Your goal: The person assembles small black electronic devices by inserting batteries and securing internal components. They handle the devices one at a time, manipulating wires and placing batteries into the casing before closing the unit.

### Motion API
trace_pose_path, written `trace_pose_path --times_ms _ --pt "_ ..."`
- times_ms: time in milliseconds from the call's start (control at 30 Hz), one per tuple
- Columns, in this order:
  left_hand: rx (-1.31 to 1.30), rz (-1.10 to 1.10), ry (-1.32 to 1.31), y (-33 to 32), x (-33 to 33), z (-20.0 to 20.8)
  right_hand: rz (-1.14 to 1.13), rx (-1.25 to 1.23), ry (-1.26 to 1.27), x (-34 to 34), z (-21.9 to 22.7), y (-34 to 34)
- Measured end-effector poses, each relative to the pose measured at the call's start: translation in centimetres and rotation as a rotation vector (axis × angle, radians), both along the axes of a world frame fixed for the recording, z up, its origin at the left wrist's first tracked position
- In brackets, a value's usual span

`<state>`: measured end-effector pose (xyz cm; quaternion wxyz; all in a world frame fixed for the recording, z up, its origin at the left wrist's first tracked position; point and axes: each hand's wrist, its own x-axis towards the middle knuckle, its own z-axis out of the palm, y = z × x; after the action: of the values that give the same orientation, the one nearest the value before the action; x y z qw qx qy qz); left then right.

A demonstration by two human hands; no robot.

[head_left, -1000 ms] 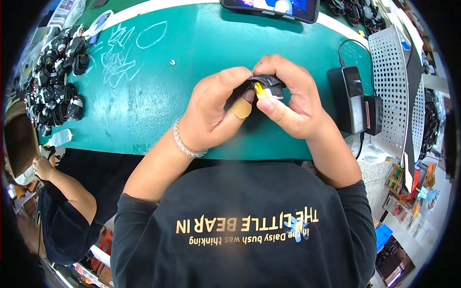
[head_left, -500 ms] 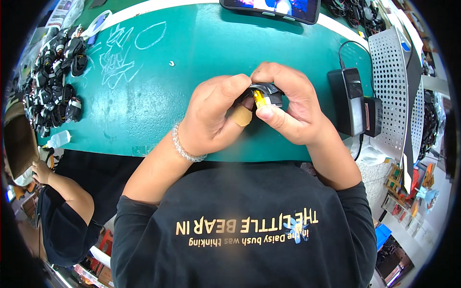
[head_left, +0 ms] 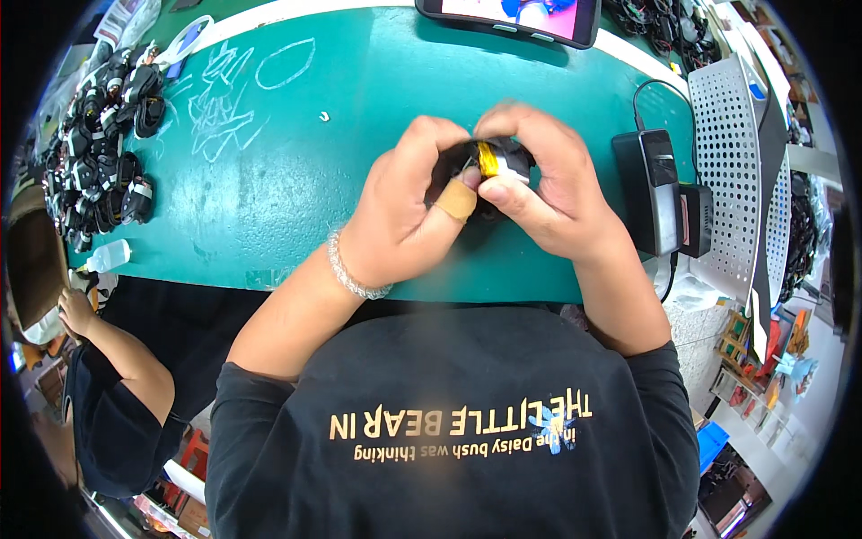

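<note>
Between my two hands, over the green table [head_left: 350,63], is a small black part [head_left: 510,162] with a yellow band and a white or silvery patch. My left hand [head_left: 395,211] is closed at its left side, the thumb pressing near the yellow band. That thumb wears a tan bandage [head_left: 457,201], and a beaded bracelet [head_left: 345,269] circles the wrist. My right hand [head_left: 570,193] grips the part from the right, its thumb below the white patch and its fingers curled over the top. The fingers hide much of the part, so its exact kind cannot be made out.
At the left lies a heap of black-and-white parts [head_left: 99,135], with a small translucent bottle [head_left: 109,257] below. A black corded device [head_left: 648,193] and a perforated white basket [head_left: 732,171] stand right. A phone [head_left: 512,20] rests at the back. Another person's arm [head_left: 126,359] reaches in lower left.
Both hands have shifted slightly, and the part has turned between them, with its yellow band now higher. My left fingers have bent more at the top. The picture on the phone differs.
</note>
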<state>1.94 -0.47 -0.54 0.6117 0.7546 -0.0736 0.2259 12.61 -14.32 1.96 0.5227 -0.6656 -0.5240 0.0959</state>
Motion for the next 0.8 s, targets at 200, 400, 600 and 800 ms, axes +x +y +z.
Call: trace_pose_path --times_ms 200,400,600,800 --pt "-0.308 0.041 0.132 -0.5 0.3 -0.5 -0.253 0.235 -0.410 0.0 -0.4 0.9" --pt "-0.202 0.097 0.242 -0.5 0.3 -0.4 -0.301 0.113 -0.458 -0.2 -1.2 1.3" --pt "-0.315 0.032 0.259 -0.3 0.5 -0.8 -0.253 0.125 -0.399 0.1 -2.0 1.4" --pt "-0.400 -0.067 0.283 0.2 0.3 -1.0 -0.150 0.127 -0.300 -0.1 -1.6 1.4"
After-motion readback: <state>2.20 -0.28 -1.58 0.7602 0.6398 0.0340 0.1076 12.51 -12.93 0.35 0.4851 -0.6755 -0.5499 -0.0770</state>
